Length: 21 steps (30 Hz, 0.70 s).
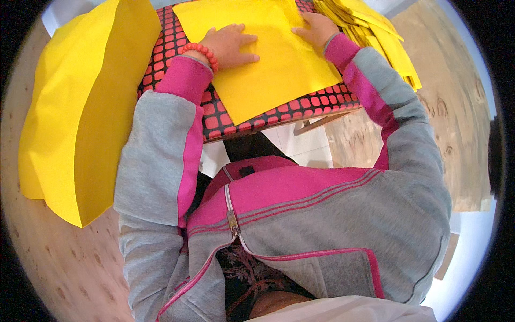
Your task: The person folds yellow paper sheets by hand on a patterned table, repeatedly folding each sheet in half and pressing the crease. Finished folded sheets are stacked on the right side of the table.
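A flat sheet of yellow fabric-like material point(279, 70) lies on a table with a red and black patterned cover point(217, 115). My left hand point(229, 45), with a red bead bracelet at the wrist, rests on the sheet's left side, fingers spread and pointing right. On the sheet's upper right lies my right hand point(316, 29), its thumb and fingers apart. Neither hand grips anything. The sheet's near corner reaches close to the table's front edge, and its far edge runs out of the picture.
Several folded yellow pieces point(370, 32) are piled at the table's right, partly over its edge. A large yellow sheet point(80, 107) hangs down at the left, beside my left arm. Wooden boards point(445, 107) stand on the right.
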Available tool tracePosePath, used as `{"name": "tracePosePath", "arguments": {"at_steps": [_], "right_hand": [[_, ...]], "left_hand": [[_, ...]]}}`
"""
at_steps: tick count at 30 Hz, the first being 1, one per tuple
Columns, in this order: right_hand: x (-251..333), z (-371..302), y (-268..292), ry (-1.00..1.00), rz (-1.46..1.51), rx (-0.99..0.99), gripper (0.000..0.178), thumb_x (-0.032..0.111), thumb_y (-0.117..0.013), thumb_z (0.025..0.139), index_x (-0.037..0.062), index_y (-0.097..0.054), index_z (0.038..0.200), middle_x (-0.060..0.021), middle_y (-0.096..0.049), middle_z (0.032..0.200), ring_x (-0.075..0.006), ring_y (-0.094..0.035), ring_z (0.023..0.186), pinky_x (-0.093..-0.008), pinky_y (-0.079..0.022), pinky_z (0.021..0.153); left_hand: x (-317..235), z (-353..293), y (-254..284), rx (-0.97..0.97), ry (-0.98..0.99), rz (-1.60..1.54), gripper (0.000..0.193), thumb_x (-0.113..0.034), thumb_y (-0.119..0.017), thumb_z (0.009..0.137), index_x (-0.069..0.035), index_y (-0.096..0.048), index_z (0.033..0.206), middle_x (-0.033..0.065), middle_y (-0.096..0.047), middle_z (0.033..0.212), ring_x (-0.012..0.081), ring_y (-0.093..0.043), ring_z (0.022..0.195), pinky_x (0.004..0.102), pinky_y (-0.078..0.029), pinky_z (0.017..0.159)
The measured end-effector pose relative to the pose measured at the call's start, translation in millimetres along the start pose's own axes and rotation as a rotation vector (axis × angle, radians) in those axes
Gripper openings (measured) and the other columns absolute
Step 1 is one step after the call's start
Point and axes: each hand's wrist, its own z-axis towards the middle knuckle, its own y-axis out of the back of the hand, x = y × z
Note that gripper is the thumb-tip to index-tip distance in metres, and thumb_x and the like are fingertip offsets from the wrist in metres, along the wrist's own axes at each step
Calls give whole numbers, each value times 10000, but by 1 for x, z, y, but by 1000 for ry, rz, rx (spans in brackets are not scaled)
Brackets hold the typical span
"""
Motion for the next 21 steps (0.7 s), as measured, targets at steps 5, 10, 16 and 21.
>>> {"name": "tracePosePath", "arguments": {"at_steps": [5, 10, 16, 21], "right_hand": [[-43, -13, 20, -872, 1131, 631, 410, 549, -533, 973, 153, -619, 908, 63, -647, 711, -12, -496, 496, -200, -425, 482], [-44, -45, 18, -924, 1259, 587, 371, 497, -545, 984, 148, -668, 956, 42, -693, 761, -21, -546, 484, -184, -421, 432], [-28, -51, 20, -918, 1363, 580, 349, 405, -605, 969, 67, -685, 939, -38, -720, 805, -90, -625, 541, -262, -502, 487], [-14, -52, 22, -746, 1105, 461, 316, 340, -662, 930, 43, -662, 819, -74, -678, 740, -185, -613, 562, -373, -506, 538]], "left_hand": [[3, 3, -3, -37, -10, 18, 597, -564, -568, 867, -229, -575, 1362, 156, -500, 1411, 322, -472, 1326, 587, -360, 1065], [5, 1, 4, 14, -45, -40, 617, -539, -597, 892, -161, -563, 1379, 253, -434, 1469, 408, -468, 1319, 454, -377, 1101], [8, 4, 1, 3, -46, -29, 637, -558, -606, 883, -165, -564, 1384, 266, -431, 1469, 409, -456, 1334, 440, -366, 1113], [14, 7, -11, -72, -65, -35, 648, -565, -607, 876, -168, -562, 1386, 263, -440, 1463, 403, -460, 1332, 445, -358, 1118]]}}
